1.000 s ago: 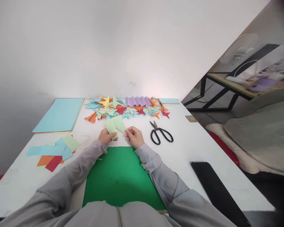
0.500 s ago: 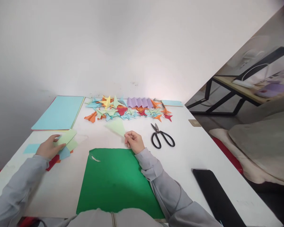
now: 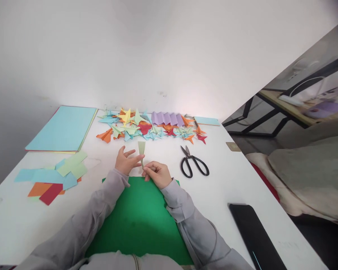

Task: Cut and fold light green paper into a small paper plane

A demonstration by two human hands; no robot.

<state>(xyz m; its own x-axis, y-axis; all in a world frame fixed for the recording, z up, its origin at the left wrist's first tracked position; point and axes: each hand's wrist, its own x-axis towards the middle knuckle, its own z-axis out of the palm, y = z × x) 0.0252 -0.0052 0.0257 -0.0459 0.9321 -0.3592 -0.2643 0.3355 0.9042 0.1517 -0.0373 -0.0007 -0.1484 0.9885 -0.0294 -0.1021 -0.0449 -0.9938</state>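
Note:
A pale green paper strip (image 3: 141,148) stands upright between my hands, seen nearly edge-on. My right hand (image 3: 159,174) pinches its lower end. Beside it, my left hand (image 3: 126,160) has its fingers spread, the thumb reaching to the strip; whether it touches is hard to make out. Both hands are above the far edge of a green sheet (image 3: 138,221). To the left lies a loose pile of coloured paper pieces (image 3: 51,176) in blue, green, orange and red.
Folded paper figures (image 3: 129,130) and a pleated purple paper (image 3: 167,119) line the wall. Black-handled scissors (image 3: 192,163) lie to the right, with a black flat object (image 3: 255,236) nearer me. A stack of large sheets (image 3: 62,128) sits at the back left.
My left hand has left the paper pile and moved right, up to the strip. My right hand still holds the green paper, now turned upright and closer to edge-on.

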